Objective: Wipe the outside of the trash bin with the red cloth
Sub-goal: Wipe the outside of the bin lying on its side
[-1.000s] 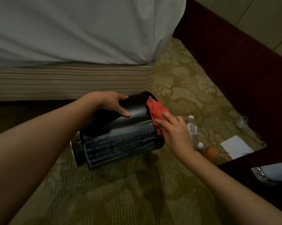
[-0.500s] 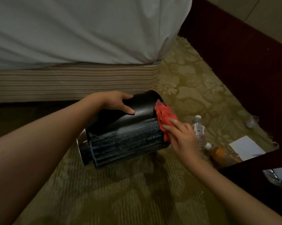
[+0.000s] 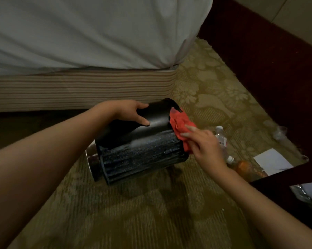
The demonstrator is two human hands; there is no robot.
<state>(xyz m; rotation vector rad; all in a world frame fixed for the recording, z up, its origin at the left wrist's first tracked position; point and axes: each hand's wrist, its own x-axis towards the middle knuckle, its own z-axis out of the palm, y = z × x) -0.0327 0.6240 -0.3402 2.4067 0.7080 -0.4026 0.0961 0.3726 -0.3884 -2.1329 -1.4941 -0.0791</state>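
A black trash bin (image 3: 142,151) lies tipped on its side above the carpet, its shiny rim toward me at the lower left and its base pointing away to the right. Part of its wall is smooth and part is ribbed. My left hand (image 3: 133,112) grips the smooth upper wall, thumb on top and fingers wrapped round. My right hand (image 3: 203,146) presses a crumpled red cloth (image 3: 180,126) flat against the bin's far right end. The cloth covers that end's edge.
A bed with a white sheet (image 3: 90,33) and striped base (image 3: 79,90) runs along the back. A clear water bottle (image 3: 221,137), an orange drink bottle (image 3: 243,166) and a white paper (image 3: 271,162) lie on the patterned carpet at right. Dark furniture (image 3: 284,184) juts in at the lower right.
My right hand and the red cloth have shifted slightly along the bin's right end. The left hand keeps the same grip. The view has drifted a little.
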